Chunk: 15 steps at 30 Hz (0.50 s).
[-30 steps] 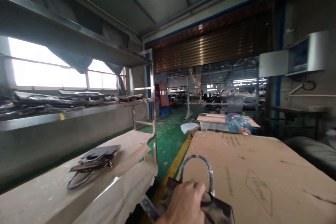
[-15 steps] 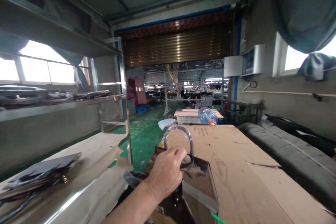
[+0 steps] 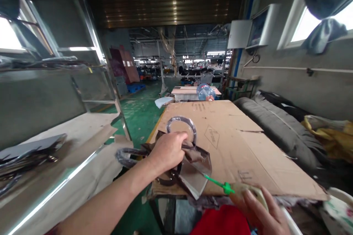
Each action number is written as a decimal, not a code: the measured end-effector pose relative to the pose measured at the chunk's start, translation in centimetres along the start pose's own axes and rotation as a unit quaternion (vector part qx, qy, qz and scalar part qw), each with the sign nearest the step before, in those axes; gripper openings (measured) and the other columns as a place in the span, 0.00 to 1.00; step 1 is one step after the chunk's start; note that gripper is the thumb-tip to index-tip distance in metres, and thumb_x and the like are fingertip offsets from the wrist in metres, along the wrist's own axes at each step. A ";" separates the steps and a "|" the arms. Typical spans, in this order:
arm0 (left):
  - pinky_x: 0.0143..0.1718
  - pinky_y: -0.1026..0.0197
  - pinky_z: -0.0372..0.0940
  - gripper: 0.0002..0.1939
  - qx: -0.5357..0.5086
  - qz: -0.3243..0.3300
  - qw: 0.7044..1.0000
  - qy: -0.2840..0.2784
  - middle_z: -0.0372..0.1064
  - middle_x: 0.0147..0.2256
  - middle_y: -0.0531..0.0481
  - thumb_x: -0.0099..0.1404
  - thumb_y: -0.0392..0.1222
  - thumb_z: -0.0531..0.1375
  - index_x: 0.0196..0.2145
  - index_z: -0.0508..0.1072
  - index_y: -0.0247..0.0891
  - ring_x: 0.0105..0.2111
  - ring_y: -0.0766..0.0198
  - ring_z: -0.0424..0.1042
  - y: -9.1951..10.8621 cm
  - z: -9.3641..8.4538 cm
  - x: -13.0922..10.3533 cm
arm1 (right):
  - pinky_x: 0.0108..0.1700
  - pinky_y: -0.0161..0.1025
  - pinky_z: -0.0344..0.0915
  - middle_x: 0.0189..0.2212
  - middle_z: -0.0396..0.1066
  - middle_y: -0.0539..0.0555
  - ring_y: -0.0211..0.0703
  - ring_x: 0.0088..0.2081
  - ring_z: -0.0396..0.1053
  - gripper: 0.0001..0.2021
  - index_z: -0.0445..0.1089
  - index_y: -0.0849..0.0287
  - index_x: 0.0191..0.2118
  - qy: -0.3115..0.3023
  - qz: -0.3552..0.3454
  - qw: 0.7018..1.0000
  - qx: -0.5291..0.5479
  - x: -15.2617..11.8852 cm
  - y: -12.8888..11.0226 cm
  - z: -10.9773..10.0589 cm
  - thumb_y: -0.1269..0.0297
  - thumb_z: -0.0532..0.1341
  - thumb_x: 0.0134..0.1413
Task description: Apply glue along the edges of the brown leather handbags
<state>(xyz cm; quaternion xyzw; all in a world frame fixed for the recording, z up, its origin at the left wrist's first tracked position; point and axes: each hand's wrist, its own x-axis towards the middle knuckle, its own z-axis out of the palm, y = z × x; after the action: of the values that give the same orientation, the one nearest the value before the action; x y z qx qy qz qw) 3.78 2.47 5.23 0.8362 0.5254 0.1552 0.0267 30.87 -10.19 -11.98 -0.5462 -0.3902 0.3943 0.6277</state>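
Observation:
Close to the table's front left corner, my left hand (image 3: pixel 168 150) is closed on bunched brown cloth at the top of a dark brown handbag (image 3: pixel 193 176). One handle loop (image 3: pixel 182 118), wrapped in clear film, stands up behind the hand; another wrapped loop (image 3: pixel 125 157) sticks out to the left. My right hand (image 3: pixel 261 205), at lower right, grips a pale yellowish hand tool (image 3: pixel 244 194) with a thin bright green tip (image 3: pixel 217 182). That tip points left at the bag's side; whether it touches cannot be made out. My left fingertips are partly hidden in the cloth.
Flat cardboard (image 3: pixel 220 136) covers the table. To the left stands a metal rack (image 3: pixel 110 80) with paper-lined shelves and dark strap-like items. A large blue water bottle (image 3: pixel 205 91) lies beyond the table. Grey rolls (image 3: pixel 275 128) line the right wall.
The view has tipped down and shifted, showing more of the tabletop. My right hand with its green-tipped tool has come into view at lower right. My left hand still grips the handbag.

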 end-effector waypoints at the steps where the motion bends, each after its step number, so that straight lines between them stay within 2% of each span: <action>1: 0.32 0.58 0.59 0.08 -0.002 -0.005 1.000 -0.014 0.78 0.32 0.48 0.52 0.30 0.57 0.29 0.68 0.42 0.37 0.52 0.78 -0.1 -0.1 -0.1 | 0.33 0.38 0.79 0.34 0.80 0.55 0.55 0.35 0.80 0.22 0.77 0.55 0.42 -0.002 0.018 1.000 0.003 0.2 -0.2 0.2 0.42 0.72 0.53; 5: 0.34 0.60 0.63 0.14 -0.039 -0.017 0.998 -0.056 0.80 0.34 0.50 0.52 0.28 0.58 0.34 0.76 0.43 0.38 0.54 0.79 -0.9 -0.8 -0.7 | 0.36 0.34 0.78 0.36 0.80 0.55 0.52 0.37 0.79 0.23 0.76 0.56 0.43 -0.014 0.015 0.998 -0.053 0.8 -1.1 0.8 0.41 0.70 0.54; 11: 0.44 0.60 0.68 0.21 -0.056 -0.025 0.993 -0.096 0.82 0.41 0.50 0.53 0.26 0.57 0.40 0.81 0.43 0.45 0.55 0.80 -1.8 -1.5 -1.2 | 0.36 0.34 0.71 0.35 0.79 0.52 0.48 0.35 0.76 0.20 0.76 0.55 0.41 -0.028 -0.102 0.970 -0.221 1.7 -1.1 0.2 0.41 0.65 0.58; 15: 0.46 0.58 0.68 0.22 -0.022 0.001 0.995 -0.093 0.82 0.43 0.48 0.54 0.25 0.57 0.41 0.81 0.43 0.48 0.53 0.79 -1.6 -1.6 -0.6 | 0.39 0.37 0.70 0.38 0.78 0.52 0.49 0.38 0.75 0.18 0.75 0.54 0.41 -0.024 -0.154 0.953 -0.261 2.8 -0.7 -0.2 0.44 0.63 0.61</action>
<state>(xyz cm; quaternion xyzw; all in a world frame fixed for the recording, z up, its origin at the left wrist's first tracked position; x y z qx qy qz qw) 1.68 2.50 6.28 0.8467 0.5162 0.0885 0.0941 32.21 -7.72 -11.15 -0.6145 -0.5742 0.1902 0.5064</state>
